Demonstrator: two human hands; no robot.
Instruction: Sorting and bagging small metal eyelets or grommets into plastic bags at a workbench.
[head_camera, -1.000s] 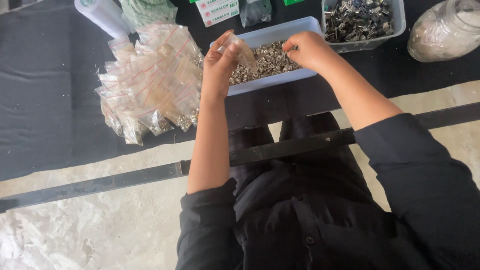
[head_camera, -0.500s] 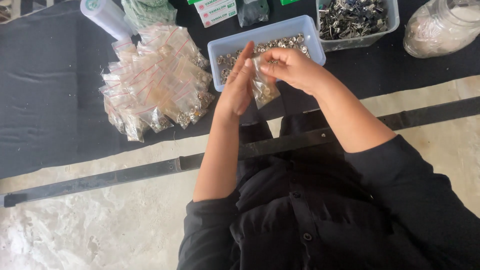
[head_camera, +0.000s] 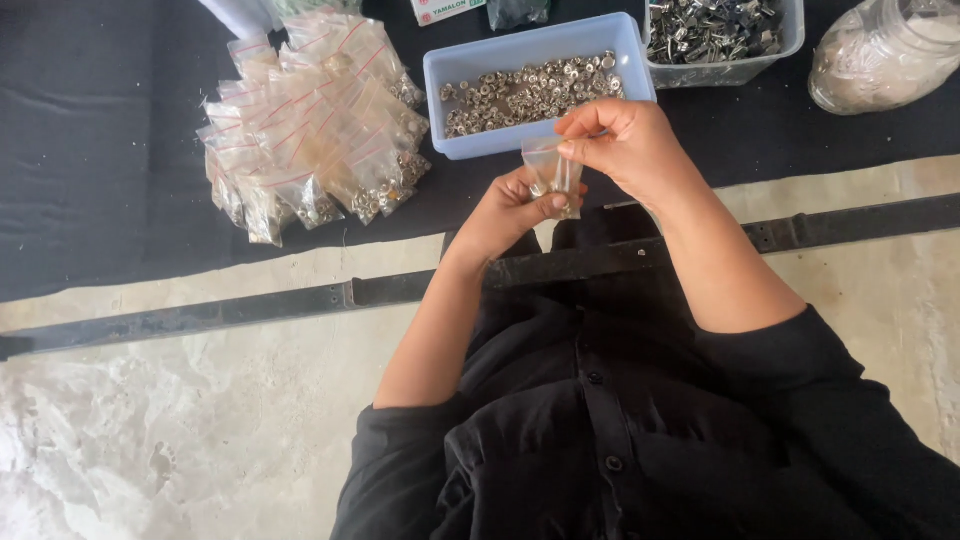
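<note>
two tubs (head_camera: 538, 82), one jar (head_camera: 880, 55), two hands (head_camera: 630, 150)

Small clear bag (head_camera: 553, 172) — held upright between both hands, just before the blue tray (head_camera: 440, 75).
Bag pile (head_camera: 312, 120) — clear, red-striped at the seal, metal-filled, heaped on black cloth left of the tray.
White carton (head_camera: 446, 8) — green and red print, cut off at the top edge.
</note>
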